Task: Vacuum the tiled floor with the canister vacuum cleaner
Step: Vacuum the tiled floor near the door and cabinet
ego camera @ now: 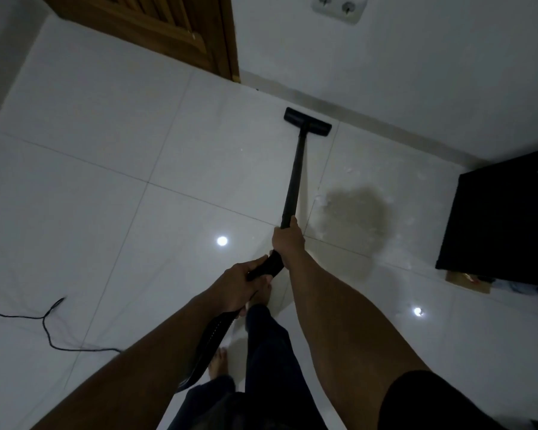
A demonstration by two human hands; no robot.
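Observation:
The black vacuum wand (pixel 294 178) runs from my hands out to its flat floor head (pixel 307 121), which rests on the white tiled floor (pixel 106 150) close to the skirting of the far wall. My right hand (pixel 288 240) grips the wand's lower end. My left hand (pixel 241 285) is closed around the black handle just behind it, where the ribbed hose (pixel 212 339) drops away past my legs. The canister itself is out of view.
A dull stain (pixel 353 209) lies on the tiles right of the wand. A black cabinet (pixel 503 221) stands at the right. A wooden door (pixel 168 29) is at the back left, a double socket (pixel 337 6) on the wall. A black cable (pixel 48 328) loops across the floor at left.

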